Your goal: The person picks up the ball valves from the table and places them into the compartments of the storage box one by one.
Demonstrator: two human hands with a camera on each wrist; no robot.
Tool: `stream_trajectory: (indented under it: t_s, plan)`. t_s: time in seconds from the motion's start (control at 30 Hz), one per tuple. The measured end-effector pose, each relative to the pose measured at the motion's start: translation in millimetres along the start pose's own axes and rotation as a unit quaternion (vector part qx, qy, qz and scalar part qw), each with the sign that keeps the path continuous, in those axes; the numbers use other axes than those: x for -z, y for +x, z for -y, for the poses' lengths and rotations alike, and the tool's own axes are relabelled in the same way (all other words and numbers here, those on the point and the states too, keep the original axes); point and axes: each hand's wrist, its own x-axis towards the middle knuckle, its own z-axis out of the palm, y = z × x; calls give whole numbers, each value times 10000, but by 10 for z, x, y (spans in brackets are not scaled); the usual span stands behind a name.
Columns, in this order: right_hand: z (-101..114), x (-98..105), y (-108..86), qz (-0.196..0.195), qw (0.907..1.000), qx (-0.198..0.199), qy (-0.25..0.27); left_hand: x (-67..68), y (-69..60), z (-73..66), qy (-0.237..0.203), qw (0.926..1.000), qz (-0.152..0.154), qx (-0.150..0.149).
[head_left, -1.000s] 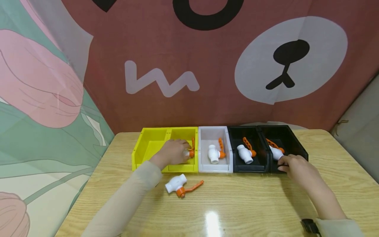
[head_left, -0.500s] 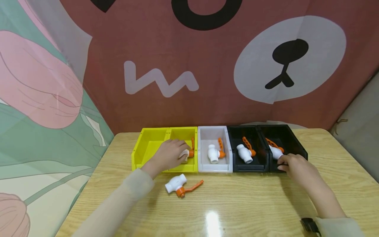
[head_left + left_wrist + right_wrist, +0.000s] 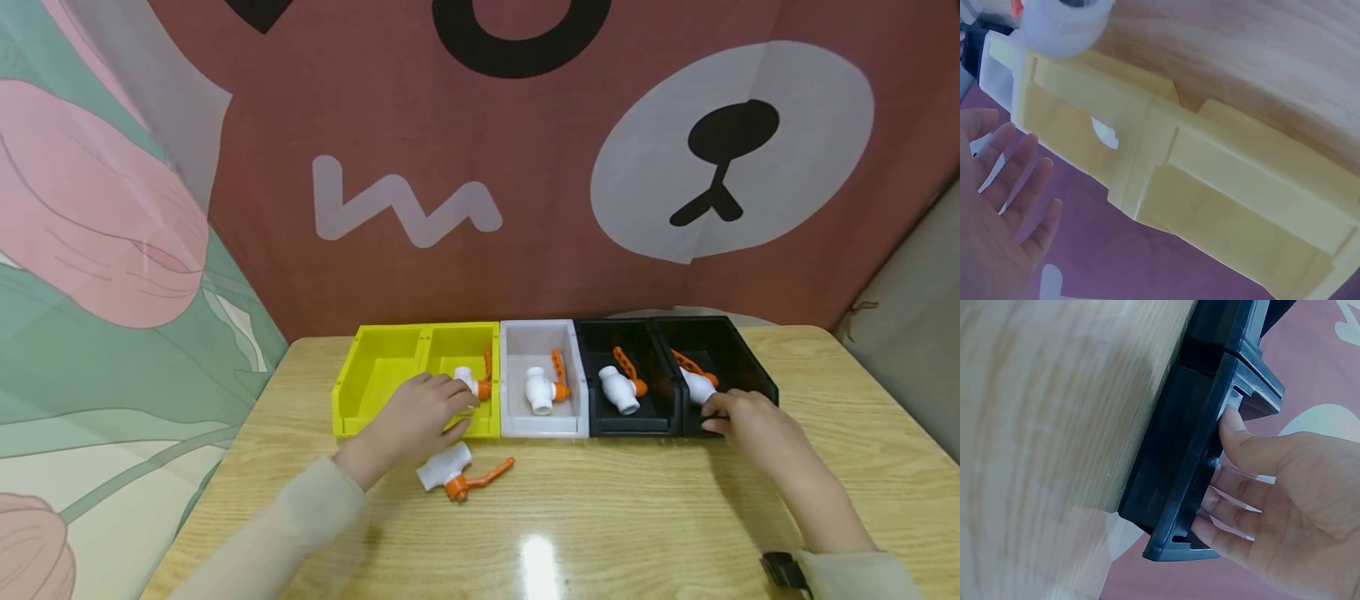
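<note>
My left hand (image 3: 412, 417) hovers over the front edge of the right yellow bin (image 3: 442, 337), holding nothing. In the left wrist view its fingers (image 3: 1013, 162) are loosely extended. A white ball valve (image 3: 467, 379) with an orange lever lies in that bin. Just below the hand, another ball valve (image 3: 446, 468) lies on the table. My right hand (image 3: 757, 425) reaches over the front of the far-right black bin (image 3: 738, 358), thumb and forefinger at the end of a ball valve (image 3: 699, 387). In the right wrist view the bin wall mostly hides that valve.
The bins stand in a row along the back of the wooden table (image 3: 615, 517). The left yellow bin (image 3: 386, 367) holds nothing visible. Ball valves lie in the white bin (image 3: 543, 333) and the left black bin (image 3: 615, 333). A printed cloth (image 3: 420, 283) hangs behind.
My left hand has let go of the ball valve in the right yellow bin and drawn back toward the front left, uncovering it. My right hand has stayed in place.
</note>
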Motion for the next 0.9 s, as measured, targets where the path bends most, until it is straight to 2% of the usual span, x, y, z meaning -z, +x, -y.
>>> stream_trajectory:
  t_s: [0.13, 0.43, 0.67, 0.9]
  plan:
    - [1, 3, 3, -31, 10000, 24, 7, -3, -68, -49, 43, 9999, -61, -86]
    - [14, 10, 0, 27, 10000, -71, 24, 14, -200, -93, 100, 9987, -448, -201]
    - [14, 18, 0, 39, 10000, -54, 15, -11, -326, -159, -28, 9991, -271, -326]
    - [21, 23, -8, 43, 10000, -79, -16, -46, -418, -203, -19, 9998, -76, -168]
